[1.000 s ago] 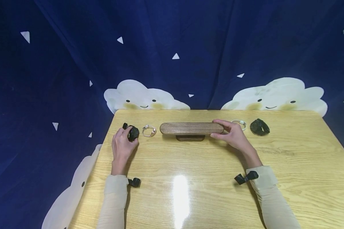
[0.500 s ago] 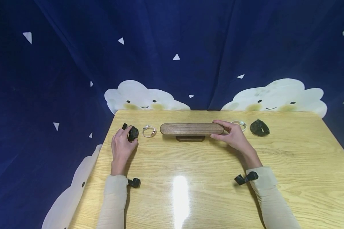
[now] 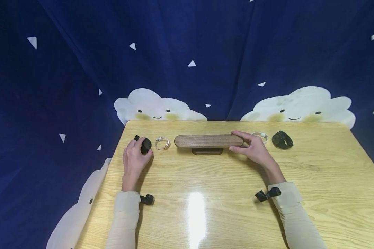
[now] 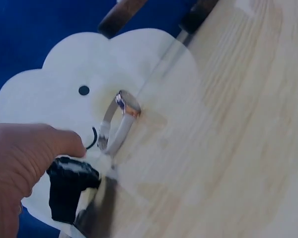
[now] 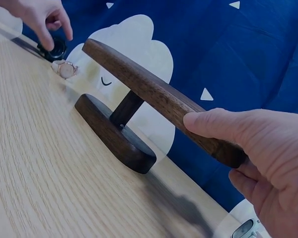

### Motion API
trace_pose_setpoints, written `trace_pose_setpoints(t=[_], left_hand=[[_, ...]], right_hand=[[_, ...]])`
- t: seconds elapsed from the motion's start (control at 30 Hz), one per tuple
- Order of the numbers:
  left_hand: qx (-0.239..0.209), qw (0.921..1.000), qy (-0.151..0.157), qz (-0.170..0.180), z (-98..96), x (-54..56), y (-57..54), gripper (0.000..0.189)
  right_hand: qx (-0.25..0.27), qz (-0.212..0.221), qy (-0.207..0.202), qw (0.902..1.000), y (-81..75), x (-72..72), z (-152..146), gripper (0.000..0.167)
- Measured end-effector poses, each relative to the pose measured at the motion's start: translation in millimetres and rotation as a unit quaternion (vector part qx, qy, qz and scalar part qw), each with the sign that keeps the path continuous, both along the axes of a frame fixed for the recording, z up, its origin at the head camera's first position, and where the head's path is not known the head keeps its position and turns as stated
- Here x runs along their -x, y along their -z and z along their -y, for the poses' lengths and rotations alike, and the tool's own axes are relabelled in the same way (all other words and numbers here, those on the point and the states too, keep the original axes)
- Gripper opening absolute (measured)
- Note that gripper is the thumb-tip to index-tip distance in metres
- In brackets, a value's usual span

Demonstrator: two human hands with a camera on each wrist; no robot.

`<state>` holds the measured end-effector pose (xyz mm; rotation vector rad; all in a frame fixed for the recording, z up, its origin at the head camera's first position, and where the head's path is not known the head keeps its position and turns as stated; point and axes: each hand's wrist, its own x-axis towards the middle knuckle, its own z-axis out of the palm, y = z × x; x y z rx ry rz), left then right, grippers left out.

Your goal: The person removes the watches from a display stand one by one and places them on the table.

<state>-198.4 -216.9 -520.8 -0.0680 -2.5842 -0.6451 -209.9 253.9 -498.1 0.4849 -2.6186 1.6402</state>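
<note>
At the table's left side my left hand (image 3: pixel 136 159) pinches a black wristwatch (image 3: pixel 146 146) between thumb and fingers. In the left wrist view this watch (image 4: pixel 72 186) hangs by its dark strap below the thumb. Just right of it lies a pale-strapped wristwatch (image 3: pixel 162 143) with a rose-gold case. My right hand (image 3: pixel 255 148) grips the right end of a dark wooden display stand (image 3: pixel 207 140), thumb on the near side. The right wrist view shows its long bar on a short post above an oval base (image 5: pixel 114 136).
Behind my right hand lies a pale-strapped watch (image 3: pixel 262 136), partly hidden. To its right is another black watch (image 3: pixel 282 140). The wooden table (image 3: pixel 224 193) ends at the back against a dark blue curtain (image 3: pixel 187 41) with cloud prints.
My left hand and the black watch have shifted very slightly right. My right hand keeps its grip on the bar, and the stand has stayed in place.
</note>
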Motion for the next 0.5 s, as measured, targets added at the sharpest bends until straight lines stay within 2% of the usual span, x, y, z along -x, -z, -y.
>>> trace_pose_setpoints(t=[0.2, 0.5], left_hand=[[-0.036, 0.9982, 0.030, -0.038, -13.9, 1.0, -7.6, 0.044], [-0.054, 0.9935, 0.093, -0.037, -45.2, -8.5, -10.6, 0.041]], right_hand=[[-0.015, -0.028, -0.002, 0.9995, 1.8, 4.1, -1.8, 0.070], [-0.094, -0.091, 0.032, 0.9908, 6.5, -10.1, -5.4, 0.072]])
